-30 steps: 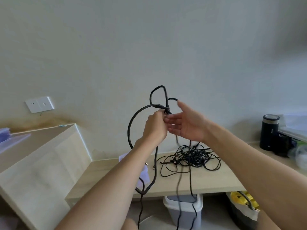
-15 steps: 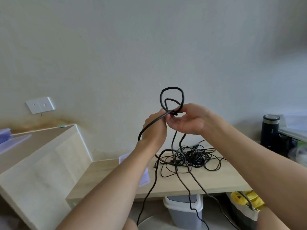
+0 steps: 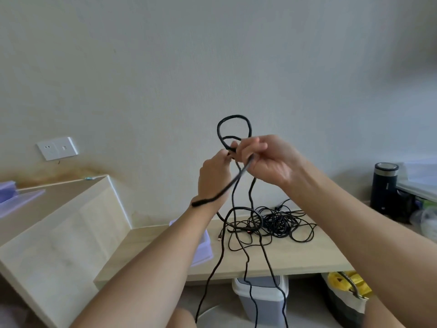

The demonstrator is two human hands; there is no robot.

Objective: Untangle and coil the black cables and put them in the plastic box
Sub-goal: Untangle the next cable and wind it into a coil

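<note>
I hold a thick black cable (image 3: 233, 119) up in front of the wall, where it forms a small loop above my hands. My left hand (image 3: 214, 175) pinches it at the knot, and my right hand (image 3: 269, 159) grips the same spot from the right. A free end runs down-left across my left wrist. Several strands hang from my hands past the desk edge. A tangled pile of thin black cables (image 3: 275, 222) lies on the desk below. A clear plastic box (image 3: 204, 242) sits on the desk, mostly hidden behind my left forearm.
The light wooden desk (image 3: 307, 256) runs along the wall, with a raised wooden unit (image 3: 59, 223) at left. A dark cylindrical flask (image 3: 384, 187) stands at the right. Under the desk are a grey bin (image 3: 260, 297) and a bag with yellow contents (image 3: 347, 285).
My right hand went from open beside the knot to closed on the cable. The large side loop was pulled in, leaving a small loop above my hands and a free end over my left wrist.
</note>
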